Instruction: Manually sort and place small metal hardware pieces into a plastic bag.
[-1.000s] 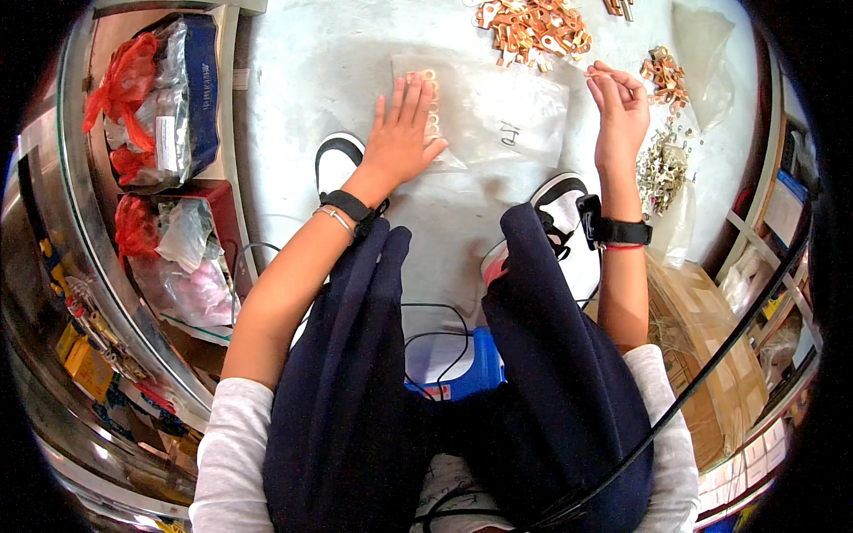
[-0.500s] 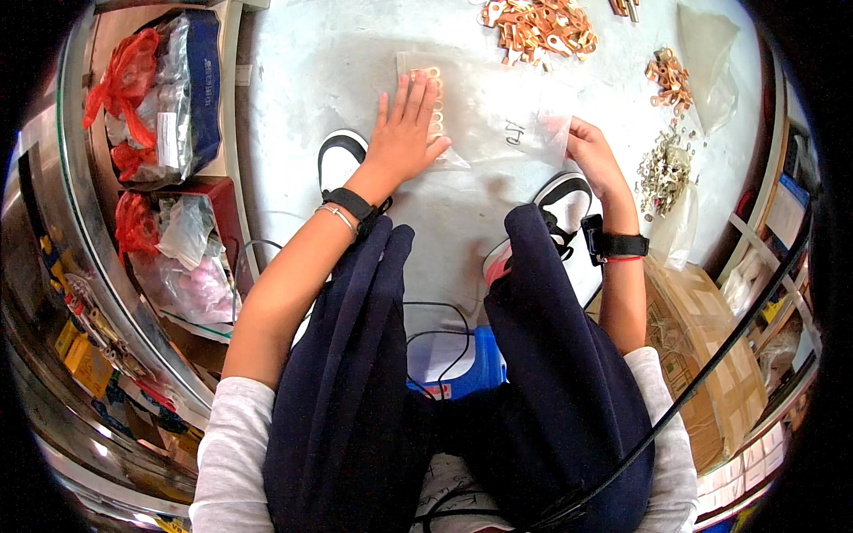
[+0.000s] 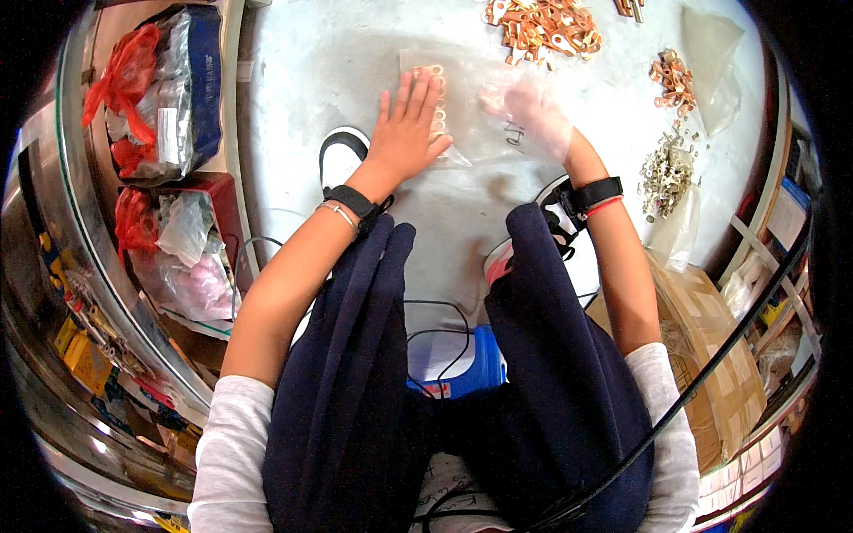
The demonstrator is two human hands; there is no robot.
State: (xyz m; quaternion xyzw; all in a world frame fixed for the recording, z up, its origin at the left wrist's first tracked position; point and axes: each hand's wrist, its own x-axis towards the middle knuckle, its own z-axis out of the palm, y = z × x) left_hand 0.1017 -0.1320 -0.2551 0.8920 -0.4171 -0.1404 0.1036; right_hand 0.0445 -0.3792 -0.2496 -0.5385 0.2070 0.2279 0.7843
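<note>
A clear plastic bag lies flat on the pale floor, with dark handwriting on its right part. My left hand is open, palm down on the bag's left part, fingers spread. Beside its fingertips a row of copper-coloured ring-ended pieces, like cable lugs, shows through the plastic, partly covered by the hand. My right hand is seen hazily through the plastic and looks to be inside the bag, from its right end. Its fingers stretch left, apart from the lugs, and appear to hold nothing.
Copper lugs lie heaped beyond the bag. Farther right are a smaller copper pile, a pile of small silvery parts and an empty clear bag. A cardboard box stands at right; shelves with filled bags line the left.
My right hand has moved left, from the bag's right edge to under its plastic, and the bag's right part has bunched around it. My left hand has stayed in place.
</note>
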